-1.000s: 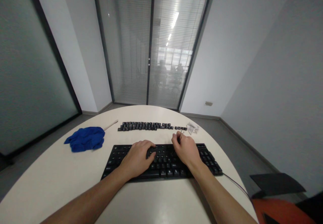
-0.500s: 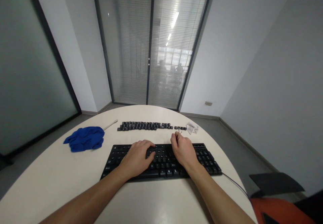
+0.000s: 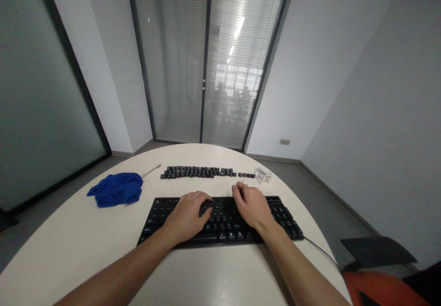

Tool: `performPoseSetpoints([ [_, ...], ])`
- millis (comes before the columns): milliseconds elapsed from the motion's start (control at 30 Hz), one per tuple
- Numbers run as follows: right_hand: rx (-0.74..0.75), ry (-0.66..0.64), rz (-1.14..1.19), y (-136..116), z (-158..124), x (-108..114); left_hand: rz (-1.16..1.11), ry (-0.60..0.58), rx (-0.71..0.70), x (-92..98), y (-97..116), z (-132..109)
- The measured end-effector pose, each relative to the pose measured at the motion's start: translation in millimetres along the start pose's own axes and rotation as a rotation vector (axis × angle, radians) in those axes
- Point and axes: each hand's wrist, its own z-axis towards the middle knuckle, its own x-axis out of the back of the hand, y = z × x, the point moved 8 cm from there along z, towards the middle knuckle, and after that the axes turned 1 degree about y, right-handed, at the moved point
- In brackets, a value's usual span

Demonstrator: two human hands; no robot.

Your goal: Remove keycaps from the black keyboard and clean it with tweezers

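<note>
A black keyboard (image 3: 220,237) lies across the table before me, and some of its key positions look bare. My left hand (image 3: 189,216) rests palm down on its left half, fingers stretched forward and thumb apart. Over the right-centre of the keyboard, at its back edge, my right hand (image 3: 251,202) is closed in a pinch. Thin wire ends of what looks like a keycap puller (image 3: 244,183) stick out past its fingers; the rest of it is hidden. Beyond the keyboard, loose black keycaps (image 3: 193,172) lie in rows, with several more small keycaps (image 3: 246,175) to their right.
A crumpled blue cloth (image 3: 117,190) lies on the left of the round white table (image 3: 103,251), with a thin pale-handled tool (image 3: 151,170) beside it. A clear plastic bag (image 3: 263,175) sits at the back right. The keyboard cable (image 3: 322,251) runs off rightward towards an orange chair (image 3: 382,287).
My right hand has turned slightly and drawn back a little, and the wire ends at its fingers sit a bit lower. The left hand and the keyboard stay in place.
</note>
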Motion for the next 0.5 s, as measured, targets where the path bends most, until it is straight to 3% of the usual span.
performPoseSetpoints([
  [167,0.018,-0.050,0.196,6,3,2,0.006,-0.004,-0.003,0.1,0,-1],
  [367,-0.028,-0.230,0.563,26,4,-19,0.030,-0.044,-0.056,-3.9,3,-4],
  [500,0.047,-0.271,0.636,26,3,-23,0.044,-0.050,-0.044,-4.8,1,-4],
])
